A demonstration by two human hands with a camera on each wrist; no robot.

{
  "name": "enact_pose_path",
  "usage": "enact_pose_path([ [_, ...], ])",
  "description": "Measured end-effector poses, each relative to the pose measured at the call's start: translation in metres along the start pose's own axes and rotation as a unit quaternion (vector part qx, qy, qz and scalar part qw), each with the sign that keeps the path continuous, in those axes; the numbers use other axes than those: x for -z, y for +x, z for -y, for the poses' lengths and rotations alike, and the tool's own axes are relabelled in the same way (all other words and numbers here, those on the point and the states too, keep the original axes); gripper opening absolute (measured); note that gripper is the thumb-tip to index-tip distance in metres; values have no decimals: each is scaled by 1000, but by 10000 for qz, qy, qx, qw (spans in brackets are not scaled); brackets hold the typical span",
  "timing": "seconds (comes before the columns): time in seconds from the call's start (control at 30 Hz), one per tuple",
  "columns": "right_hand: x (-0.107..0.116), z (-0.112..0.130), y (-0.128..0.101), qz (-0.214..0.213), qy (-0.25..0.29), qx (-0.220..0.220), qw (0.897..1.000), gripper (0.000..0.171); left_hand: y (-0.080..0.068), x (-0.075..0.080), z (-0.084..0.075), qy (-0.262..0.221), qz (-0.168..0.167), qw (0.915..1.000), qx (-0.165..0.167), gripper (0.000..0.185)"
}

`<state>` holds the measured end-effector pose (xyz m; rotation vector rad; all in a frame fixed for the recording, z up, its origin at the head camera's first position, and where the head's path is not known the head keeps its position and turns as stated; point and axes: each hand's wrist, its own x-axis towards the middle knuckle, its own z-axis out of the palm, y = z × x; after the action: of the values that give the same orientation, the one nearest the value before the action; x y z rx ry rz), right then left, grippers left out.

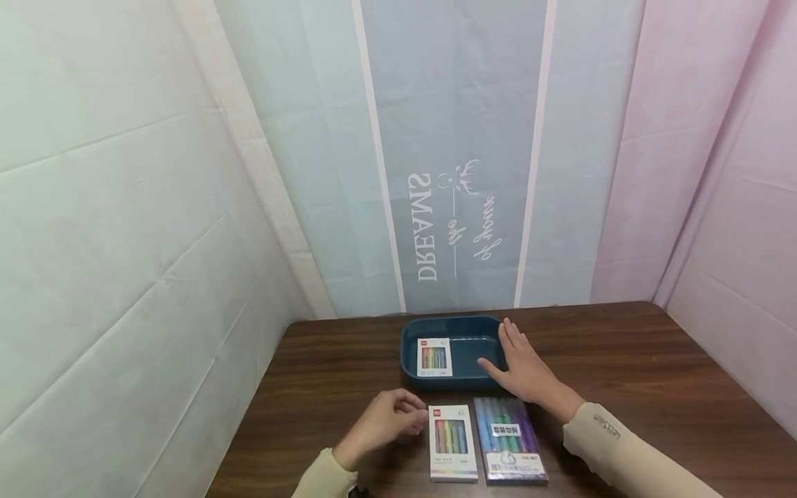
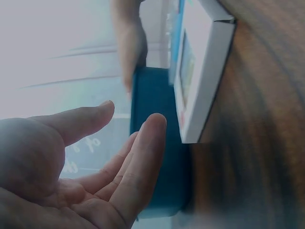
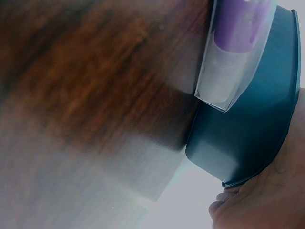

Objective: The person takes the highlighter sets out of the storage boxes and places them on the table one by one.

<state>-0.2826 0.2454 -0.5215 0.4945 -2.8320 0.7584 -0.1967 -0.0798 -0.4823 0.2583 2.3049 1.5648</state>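
Partly hidden tray (image 1: 471, 353): right side behind right hand (image 1: 526, 366), fingers straight, gripping nothing.
Left hand (image 1: 389, 420): loosely bent, empty, beside nearer box (image 1: 452, 443) (small print (image 1: 445, 459) illegible).

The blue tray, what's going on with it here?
The person's right hand rests on the right end of the blue tray. One white box lies inside. The left hand, holding nothing, is close beside a second white box in front of the tray; a clear pack of coloured pens lies to that box's right.

Curtained booth (image 1: 124, 207), lettered cloth backdrop (image 1: 454, 104), wood-grain table (image 1: 623, 373)
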Motion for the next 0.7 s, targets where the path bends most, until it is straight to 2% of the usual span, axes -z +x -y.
enact_pose_path([
  [0.17,1,0,-1,-49,-38,26,10000,101,4,4,-8,-11,-29,9998,-220,20],
  [0.4,4,0,-1,-9,-54,6,10000,101,8,9,-17,99,-107,9994,-317,30],
  [0.7,6,4,-1,45,-41,-9,10000,101,19,13,-31,299,-386,9972,-571,28],
])
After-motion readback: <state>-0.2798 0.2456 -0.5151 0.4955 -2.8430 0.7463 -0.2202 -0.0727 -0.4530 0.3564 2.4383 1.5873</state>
